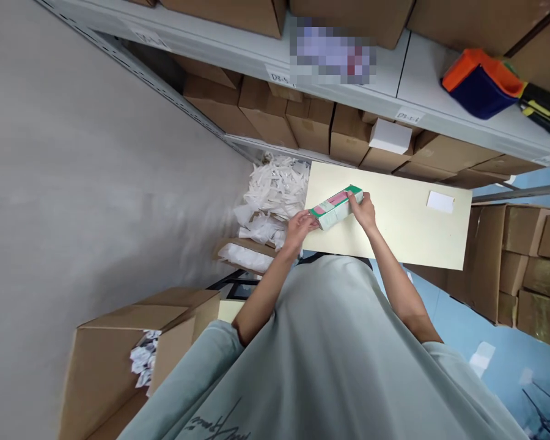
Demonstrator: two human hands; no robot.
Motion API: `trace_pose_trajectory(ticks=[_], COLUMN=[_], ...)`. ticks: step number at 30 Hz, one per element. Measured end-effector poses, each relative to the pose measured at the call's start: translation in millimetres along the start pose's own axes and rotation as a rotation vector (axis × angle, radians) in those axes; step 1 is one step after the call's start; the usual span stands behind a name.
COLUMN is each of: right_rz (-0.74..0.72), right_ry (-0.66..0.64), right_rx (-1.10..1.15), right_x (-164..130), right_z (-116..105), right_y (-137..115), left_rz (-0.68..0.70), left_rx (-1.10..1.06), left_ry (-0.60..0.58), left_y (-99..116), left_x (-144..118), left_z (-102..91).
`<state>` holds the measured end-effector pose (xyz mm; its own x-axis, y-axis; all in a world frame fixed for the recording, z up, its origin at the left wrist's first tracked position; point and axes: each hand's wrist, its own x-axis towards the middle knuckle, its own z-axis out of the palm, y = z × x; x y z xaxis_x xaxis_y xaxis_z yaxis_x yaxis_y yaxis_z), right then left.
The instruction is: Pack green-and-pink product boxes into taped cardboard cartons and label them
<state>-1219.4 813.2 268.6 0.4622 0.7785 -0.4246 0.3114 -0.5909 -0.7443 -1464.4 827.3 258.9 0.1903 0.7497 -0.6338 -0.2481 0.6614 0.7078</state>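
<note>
Over cream board [417, 226]: both hands gripping green-pink carton [335, 208]; shelving [421, 79] behind.

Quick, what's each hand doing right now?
Left hand: closed on one end of the green box.
Right hand: closed on the box's other end.

A plain grey wall [73, 153] fills nine o'clock. White shelving [407, 79] spans twelve; blue floor [476, 330] lies at four.

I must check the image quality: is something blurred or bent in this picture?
Head view: a pixelated patch hides part of the shelf; shelf edges slant steeply from wide-angle distortion; the green-pink box between left hand and right hand shows unreadable print; light is soft.
</note>
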Motion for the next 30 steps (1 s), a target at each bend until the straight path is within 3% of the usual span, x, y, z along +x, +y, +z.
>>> trace_pose_trajectory(ticks=[3, 5, 11, 16, 20, 30], right_rz=[-0.098, -0.17, -0.157, -0.106, -0.134, -0.259], right_ry=[0.057, -0.009, -0.14, -0.226, -0.191, -0.218], right_rx=[-0.311, -0.436, -0.748, -0.891, -0.901, -0.826], right_x=[39, 56, 68, 56, 29, -73], right_z=[17, 33, 69, 73, 66, 30], right_y=[-43, -70, -111, -113, -102, -77], left_rz=[-0.092, -0.13, -0.138, -0.131, -0.094, -0.002], left_rx=[-0.161, -0.217, -0.237, -0.245, -0.278, -0.395], left_ry=[0.044, 0.07, 0.106, 0.112, 0.151, 0.058], left_y=[-20, -29, -36, -40, -38, -28], left_x=[9, 17, 43, 45, 31, -39], left_z=[9.3, 17.0, 34.1, 35.3, 23.6, 6.3])
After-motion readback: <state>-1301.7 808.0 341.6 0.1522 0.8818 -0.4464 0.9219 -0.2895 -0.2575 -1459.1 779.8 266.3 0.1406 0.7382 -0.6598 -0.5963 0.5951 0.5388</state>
